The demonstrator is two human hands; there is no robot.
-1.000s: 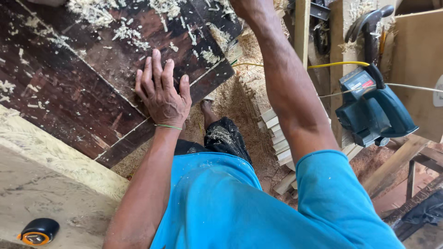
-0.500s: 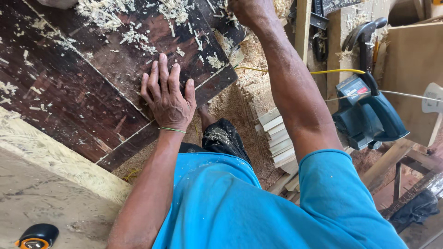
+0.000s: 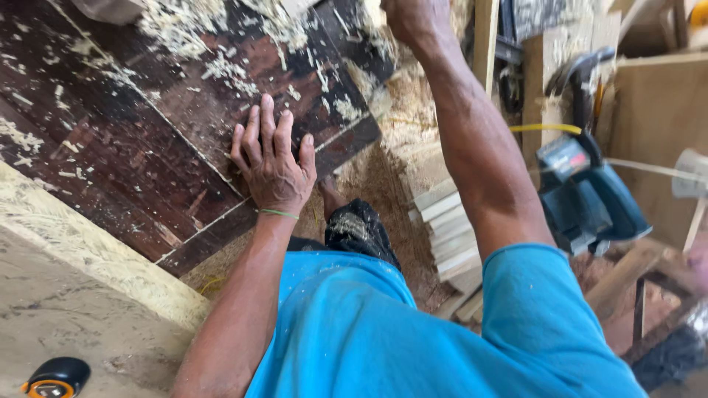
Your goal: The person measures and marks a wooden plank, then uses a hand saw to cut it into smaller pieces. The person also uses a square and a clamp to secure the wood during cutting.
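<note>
Staying spread flat, left hand [image 3: 271, 166] with fingers open, pressing down on the dark wooden board [image 3: 147, 147] in the upper left of the frame, same spot as a moment ago. Wearing one thin green band [image 3: 279, 214] at the wrist. Reaching up to the top middle of the frame, right hand [image 3: 413, 22], now sitting a little closer to the board's far corner than before. Looking curled, but cannot tell if grasping anything, being cut off by the top edge. So not much changing: board still being held down, only the view sliding a bit.

Counting now: two hands, one dark board with pale wood shavings [image 3: 184, 22] scattered over it, one blue power saw [image 3: 590, 199] resting at the right, one yellow cord [image 3: 546, 127] running to it, one pile of pale wood strips [image 3: 450, 236] in the middle, too blurred for counting, and one black-and-orange tape measure [image 3: 55, 377] lying at the lower left on the pale bench [image 3: 74, 295].
</note>
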